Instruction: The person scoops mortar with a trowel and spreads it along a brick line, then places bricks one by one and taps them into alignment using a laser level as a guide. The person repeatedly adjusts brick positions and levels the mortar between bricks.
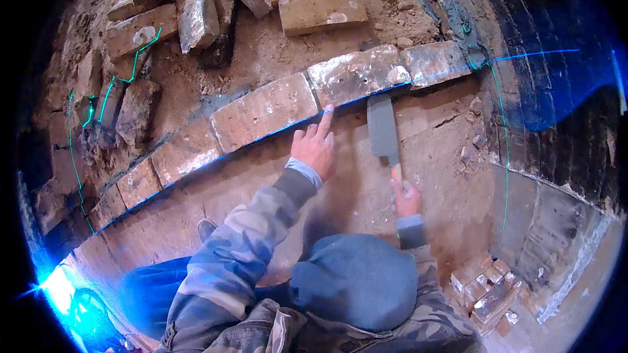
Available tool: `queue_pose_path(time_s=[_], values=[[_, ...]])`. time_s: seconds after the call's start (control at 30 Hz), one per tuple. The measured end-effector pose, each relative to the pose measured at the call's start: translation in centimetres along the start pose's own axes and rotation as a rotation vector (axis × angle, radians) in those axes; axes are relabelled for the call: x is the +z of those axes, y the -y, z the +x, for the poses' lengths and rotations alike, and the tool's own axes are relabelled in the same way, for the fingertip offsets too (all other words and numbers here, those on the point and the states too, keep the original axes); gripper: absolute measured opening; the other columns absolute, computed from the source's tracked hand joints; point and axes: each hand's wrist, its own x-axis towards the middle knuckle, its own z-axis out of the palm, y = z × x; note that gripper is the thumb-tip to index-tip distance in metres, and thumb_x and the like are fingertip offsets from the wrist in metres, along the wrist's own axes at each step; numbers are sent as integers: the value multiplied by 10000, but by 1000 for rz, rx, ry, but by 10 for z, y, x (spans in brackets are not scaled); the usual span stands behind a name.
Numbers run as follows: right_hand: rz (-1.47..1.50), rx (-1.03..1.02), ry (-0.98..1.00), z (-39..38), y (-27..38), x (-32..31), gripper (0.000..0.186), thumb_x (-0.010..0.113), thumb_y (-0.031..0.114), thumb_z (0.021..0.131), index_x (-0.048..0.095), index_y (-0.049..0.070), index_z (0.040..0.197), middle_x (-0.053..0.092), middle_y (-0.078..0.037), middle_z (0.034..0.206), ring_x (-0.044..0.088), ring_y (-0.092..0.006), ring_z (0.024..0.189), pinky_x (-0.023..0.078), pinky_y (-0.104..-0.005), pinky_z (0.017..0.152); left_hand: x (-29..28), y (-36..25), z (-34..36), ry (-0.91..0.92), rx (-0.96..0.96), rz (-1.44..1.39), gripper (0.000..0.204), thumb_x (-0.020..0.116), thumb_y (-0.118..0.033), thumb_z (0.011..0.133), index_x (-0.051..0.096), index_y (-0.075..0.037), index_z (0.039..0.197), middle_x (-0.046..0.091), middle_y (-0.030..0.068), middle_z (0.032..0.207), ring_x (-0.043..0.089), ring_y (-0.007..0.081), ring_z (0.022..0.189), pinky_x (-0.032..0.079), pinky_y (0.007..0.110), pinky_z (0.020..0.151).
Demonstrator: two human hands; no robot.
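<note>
A curved row of bricks [265,112] runs from the lower left to the upper right, with a blue line along its near edge. My left hand [315,149] is at this edge, its index finger stretched to the near side of a brick by a joint and the other fingers partly bent; nothing is in it. My right hand [407,198] grips the handle of a cleaver-shaped brick trowel [382,127]. The grey blade points away from me, its tip close to the near edge of a whitish-stained brick [358,73].
Loose bricks [198,14] lie on the dirt behind the row, with a single brick [323,13] apart from them. Grey mortar [461,23] clings near the dark wall [546,85] at right. More bricks [487,291] sit lower right. Bright blue light [59,291] glares lower left.
</note>
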Motion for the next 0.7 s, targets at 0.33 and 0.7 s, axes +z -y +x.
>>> queue_pose_path(time_s=[0.33, 0.7], values=[[-335, -86, -56, -49, 14, 7, 276, 669, 273, 934, 579, 13, 911, 559, -43, 660, 538, -128, 546, 435, -315, 483, -3, 5, -6, 139, 3, -28, 146, 641, -137, 718, 654, -52, 836, 190, 221, 1607, 673, 248, 767, 435, 393, 667], [-297, -784, -130, 0, 101, 87, 454, 615, 145, 920, 526, -71, 1311, 616, -277, 1184, 623, -397, 1073, 492, -422, 927, -5, -2, -4, 176, -23, 25, 126, 620, -168, 777, 664, -58, 819, 173, 230, 1607, 691, 248, 773, 501, 411, 718]])
